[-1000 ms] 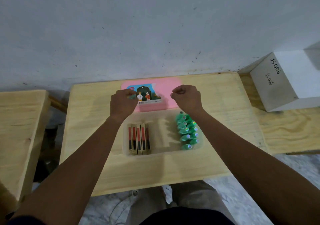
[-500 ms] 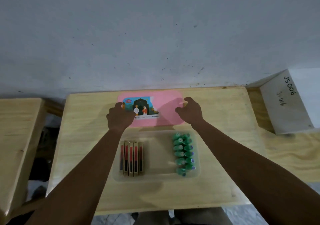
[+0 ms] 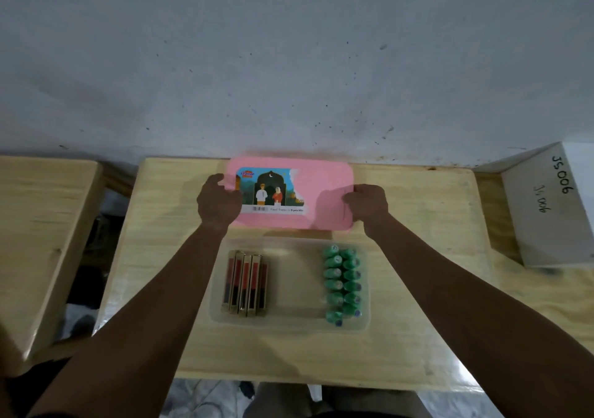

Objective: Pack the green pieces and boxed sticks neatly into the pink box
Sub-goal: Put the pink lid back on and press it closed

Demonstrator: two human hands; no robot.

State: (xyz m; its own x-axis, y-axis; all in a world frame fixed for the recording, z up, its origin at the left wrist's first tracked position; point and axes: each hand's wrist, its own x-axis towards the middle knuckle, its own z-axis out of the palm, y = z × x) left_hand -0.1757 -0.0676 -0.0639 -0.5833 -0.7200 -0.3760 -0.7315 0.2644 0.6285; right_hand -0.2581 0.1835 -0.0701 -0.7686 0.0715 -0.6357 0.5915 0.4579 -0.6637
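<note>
Pale wooden table (image 3: 418, 208), pink lid (image 3: 321, 186), speckled grey wall (image 3: 289, 64) behind

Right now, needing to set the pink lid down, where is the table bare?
Bare wood: right of the clear tray, toward the white box, and along the table's near edge. Inside the tray, a gap separates boxed sticks from green pieces. Crowded at back: left hand and right hand hold the pink lid.

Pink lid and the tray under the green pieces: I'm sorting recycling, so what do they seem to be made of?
The pink lid looks like smooth, matte, opaque plastic: even colour, rounded moulded corners. Its picture sticker is probably paper, as one edge looks torn. The tray looks like thin translucent plastic: the wooden table shows through its floor, and its rim has a faint sheen.
</note>
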